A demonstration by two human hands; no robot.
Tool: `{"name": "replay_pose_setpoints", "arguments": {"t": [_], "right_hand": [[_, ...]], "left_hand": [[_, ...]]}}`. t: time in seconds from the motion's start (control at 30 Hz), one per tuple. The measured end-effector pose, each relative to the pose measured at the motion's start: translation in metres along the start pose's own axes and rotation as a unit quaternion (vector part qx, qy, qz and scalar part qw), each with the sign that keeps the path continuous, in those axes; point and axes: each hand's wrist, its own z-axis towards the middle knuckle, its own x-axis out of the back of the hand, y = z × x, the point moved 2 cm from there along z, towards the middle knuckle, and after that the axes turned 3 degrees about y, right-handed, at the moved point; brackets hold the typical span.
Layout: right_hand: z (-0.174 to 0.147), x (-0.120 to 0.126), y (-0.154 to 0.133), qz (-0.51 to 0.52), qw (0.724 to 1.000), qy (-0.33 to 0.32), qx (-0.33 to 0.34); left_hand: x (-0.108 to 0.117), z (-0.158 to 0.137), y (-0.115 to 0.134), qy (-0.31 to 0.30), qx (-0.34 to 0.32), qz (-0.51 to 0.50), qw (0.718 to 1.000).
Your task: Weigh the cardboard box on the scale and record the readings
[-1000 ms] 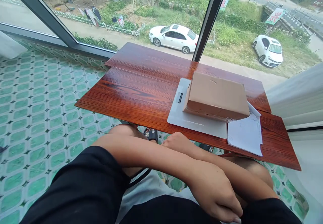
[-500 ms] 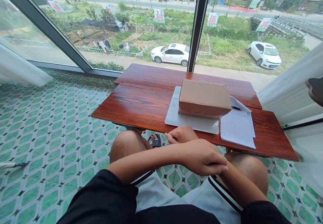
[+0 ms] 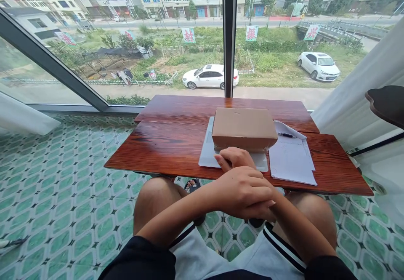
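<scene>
My forearms cross above my lap, in front of the table's near edge. My left hand [image 3: 246, 191] lies over my right wrist, its fingers bent around it. Just beyond, my right hand [image 3: 237, 158] is loosely curled, with nothing visible in it; part of it is hidden behind the left. A closed brown cardboard box [image 3: 243, 124] is nearest to it. Beneath the box is a flat grey-white slab, like a closed laptop [image 3: 206, 151]. To the right lie white paper sheets [image 3: 290, 162], with a black pen [image 3: 286, 135] on them.
The dark red wooden table [image 3: 158, 145] has two boards, the far one slightly higher. Beyond it is a large window with a dark frame post [image 3: 229, 40]. A white curtain [image 3: 356, 94] and a dark wavy-edged piece [image 3: 386, 103] are at right. My knees are by the table edge.
The view has tilted up and shifted slightly. Both crossed hands have risen a little toward the box, and my right hand now overlaps the slab's near edge. The box and papers stay in place.
</scene>
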Motion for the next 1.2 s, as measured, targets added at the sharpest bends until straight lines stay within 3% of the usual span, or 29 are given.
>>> {"name": "replay_pose_setpoints", "arguments": {"t": [0.07,0.2,0.33,0.43,0.6,0.77,0.9,1.03,1.2], "right_hand": [[0.011,0.017,0.009,0.047,0.999,0.018,0.003],[0.022,0.044,0.034,0.104,0.976,0.184,-0.047],[0.021,0.066,0.059,0.091,0.910,0.393,-0.093],[0.022,0.075,0.079,0.120,0.880,0.427,-0.167],[0.024,0.074,0.112,0.231,0.847,0.385,-0.286],[0.022,0.064,0.122,0.292,0.832,0.318,-0.349],[0.016,0.060,0.118,0.278,0.847,0.292,-0.345],[0.011,0.055,0.115,0.277,0.846,0.269,-0.368],[0.011,0.052,0.110,0.267,0.853,0.273,-0.355]], "left_hand": [[0.014,-0.002,-0.002,0.077,-0.009,0.008,0.997],[0.040,-0.017,-0.021,0.244,0.054,0.000,0.968],[0.056,-0.038,-0.055,0.411,0.206,-0.015,0.888],[0.058,-0.052,-0.083,0.479,0.269,-0.040,0.835],[0.042,-0.068,-0.125,0.470,0.387,-0.098,0.787],[0.018,-0.069,-0.136,0.424,0.477,-0.201,0.743],[0.006,-0.062,-0.127,0.418,0.488,-0.226,0.732],[0.001,-0.057,-0.122,0.425,0.485,-0.212,0.734],[-0.003,-0.055,-0.121,0.445,0.478,-0.213,0.727]]}}
